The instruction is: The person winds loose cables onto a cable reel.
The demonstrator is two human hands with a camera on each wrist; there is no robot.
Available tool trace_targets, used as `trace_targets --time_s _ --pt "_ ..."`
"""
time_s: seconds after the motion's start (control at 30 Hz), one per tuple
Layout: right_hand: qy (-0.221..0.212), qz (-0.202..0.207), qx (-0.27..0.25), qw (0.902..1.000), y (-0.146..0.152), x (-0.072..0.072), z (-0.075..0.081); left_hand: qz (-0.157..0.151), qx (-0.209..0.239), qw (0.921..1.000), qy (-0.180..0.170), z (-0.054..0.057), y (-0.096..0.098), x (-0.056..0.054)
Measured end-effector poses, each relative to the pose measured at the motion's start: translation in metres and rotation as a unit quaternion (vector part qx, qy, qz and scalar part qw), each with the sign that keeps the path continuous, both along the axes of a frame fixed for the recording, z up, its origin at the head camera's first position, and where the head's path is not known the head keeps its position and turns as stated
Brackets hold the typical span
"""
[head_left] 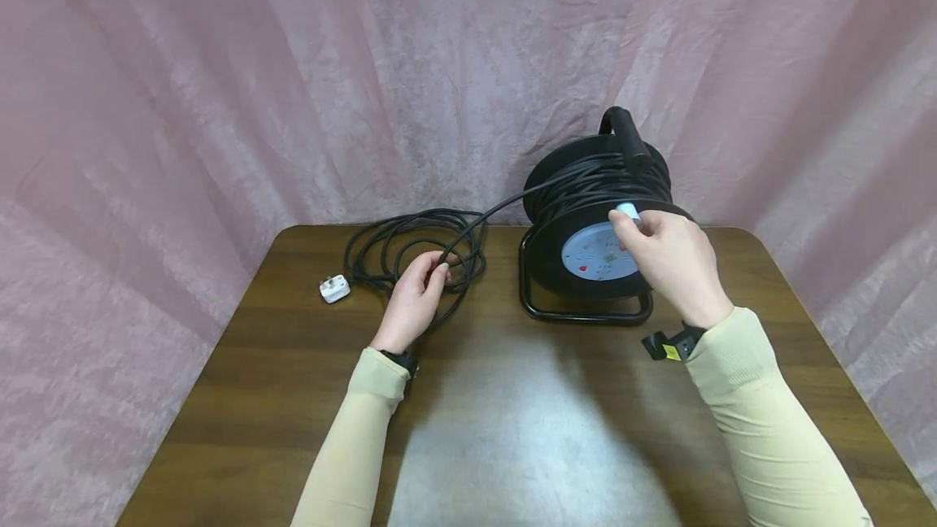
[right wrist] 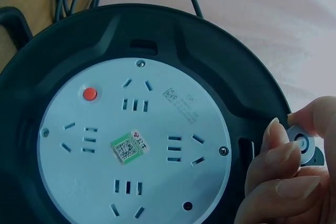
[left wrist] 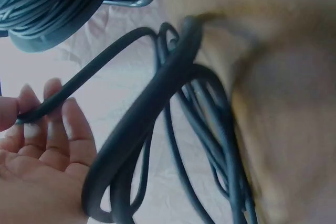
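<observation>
A black cable reel (head_left: 542, 259) stands on its tube frame at the table's back right, with black cable (head_left: 600, 177) wound on its drum. On its near side is a pale socket face (right wrist: 136, 182) with a red button. My right hand (head_left: 677, 263) grips the small pale crank knob (right wrist: 301, 142) at the disc's rim. My left hand (head_left: 413, 299) pinches the cable (left wrist: 94, 66) between thumb and fingers, left of the reel. From there the cable rises to the drum. Loose cable coils (head_left: 381, 238) lie around and behind the left hand.
A white plug (head_left: 334, 289) lies on the wooden table (head_left: 278, 397) left of the coils. The reel's carrying handle (head_left: 625, 137) sticks up at the back. A pink curtain (head_left: 439, 63) hangs behind the table.
</observation>
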State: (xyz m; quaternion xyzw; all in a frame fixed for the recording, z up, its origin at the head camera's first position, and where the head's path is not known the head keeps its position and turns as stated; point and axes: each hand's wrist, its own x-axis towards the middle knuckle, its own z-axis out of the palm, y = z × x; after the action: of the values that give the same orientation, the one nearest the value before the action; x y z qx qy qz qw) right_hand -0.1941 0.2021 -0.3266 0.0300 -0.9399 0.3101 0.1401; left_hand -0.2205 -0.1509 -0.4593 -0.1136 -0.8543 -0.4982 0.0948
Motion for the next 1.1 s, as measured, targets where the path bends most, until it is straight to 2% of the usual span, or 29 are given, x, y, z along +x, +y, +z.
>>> trace_targets --time_s 0.13,0.33,0.4,0.47,0.6,0.9,1.0,1.1 --pt "-0.008 -0.002 0.001 1.0 0.002 0.001 0.001 0.005 -0.007 1.0 0.003 0.0 0.002 0.002" --pt "-0.019 -0.009 0.002 0.9998 0.004 0.004 0.003 0.006 0.009 0.9999 0.006 0.003 0.003 0.0" --pt "-0.021 -0.013 0.004 0.9997 0.005 0.004 0.003 0.005 -0.01 0.9999 0.009 0.004 0.004 0.0" --pt "-0.023 -0.015 0.003 0.9996 0.006 0.005 0.003 0.003 -0.049 0.9986 0.019 0.004 0.006 0.0" --pt "-0.019 -0.024 0.001 0.9995 0.009 0.006 0.003 -0.003 -0.121 0.9919 0.038 0.006 0.007 0.0" --pt "-0.022 -0.026 -0.002 0.9994 0.012 0.007 0.0 -0.028 -0.135 0.9904 -0.01 0.005 0.002 0.003" --pt "-0.025 -0.027 -0.002 0.9993 0.013 0.007 0.0 -0.044 -0.149 0.9879 -0.002 0.003 -0.002 0.001" --pt "-0.028 -0.032 0.002 0.9991 0.015 0.008 0.001 -0.064 -0.157 0.9852 0.024 0.0 -0.007 -0.001"
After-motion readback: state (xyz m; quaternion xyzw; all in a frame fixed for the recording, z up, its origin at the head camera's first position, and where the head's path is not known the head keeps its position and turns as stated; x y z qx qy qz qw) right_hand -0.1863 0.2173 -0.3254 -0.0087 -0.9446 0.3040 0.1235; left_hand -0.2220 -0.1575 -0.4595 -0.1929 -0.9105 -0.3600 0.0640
